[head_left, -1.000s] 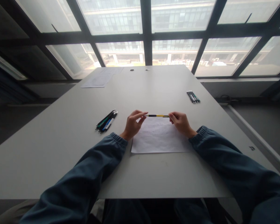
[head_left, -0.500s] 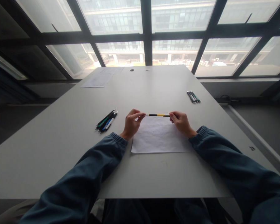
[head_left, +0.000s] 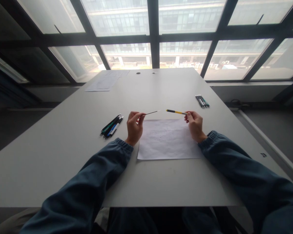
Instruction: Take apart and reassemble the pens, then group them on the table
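Between the fingertips of my left hand is a thin pen refill, dark along most of its length and pale towards its right end. My right hand pinches a yellow pen barrel by its right end; its black grip points left at the refill. A small gap separates the two pieces. Both are held above a sheet of paper lying on the white table. Left of my left hand rests a loose pile of pens, black, green and blue-white.
Several pens lie side by side in a row towards the right edge. More printed sheets lie at the far left of the table. Two small round fittings are set near its far edge, below a large window.
My hands have moved apart and slightly up. The refill has come out of the yellow barrel and stays in my left hand, while the barrel has gone right with my right hand.
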Demonstrator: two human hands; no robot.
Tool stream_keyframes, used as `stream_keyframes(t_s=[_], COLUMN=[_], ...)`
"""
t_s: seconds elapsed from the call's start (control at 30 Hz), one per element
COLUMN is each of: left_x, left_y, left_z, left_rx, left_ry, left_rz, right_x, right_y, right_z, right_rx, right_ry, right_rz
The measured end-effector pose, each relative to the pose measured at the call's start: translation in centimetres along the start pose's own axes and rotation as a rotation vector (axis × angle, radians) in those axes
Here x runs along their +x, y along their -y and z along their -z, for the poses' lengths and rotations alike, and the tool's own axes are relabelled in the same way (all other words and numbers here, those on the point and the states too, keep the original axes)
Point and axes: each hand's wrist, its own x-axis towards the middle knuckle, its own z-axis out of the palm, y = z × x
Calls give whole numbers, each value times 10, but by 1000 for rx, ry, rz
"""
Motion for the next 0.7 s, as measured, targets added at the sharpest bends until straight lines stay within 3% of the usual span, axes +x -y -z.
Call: stream_keyframes(t_s=[0.2,0.5,0.7], left_x=[-2,-8,-9], left_y=[-2,5,4], left_z=[-2,-11,-9], left_rx=[-11,-52,-10], left_ry=[103,489,654], left_rz=[-57,-198,-241], right_x=[-1,-7,-7], right_y=[-3,2,1], right_z=[-2,-4,-4], right_rx=[-103,-284,-349], right_ry=[63,237,271], right_rz=[12,55,79])
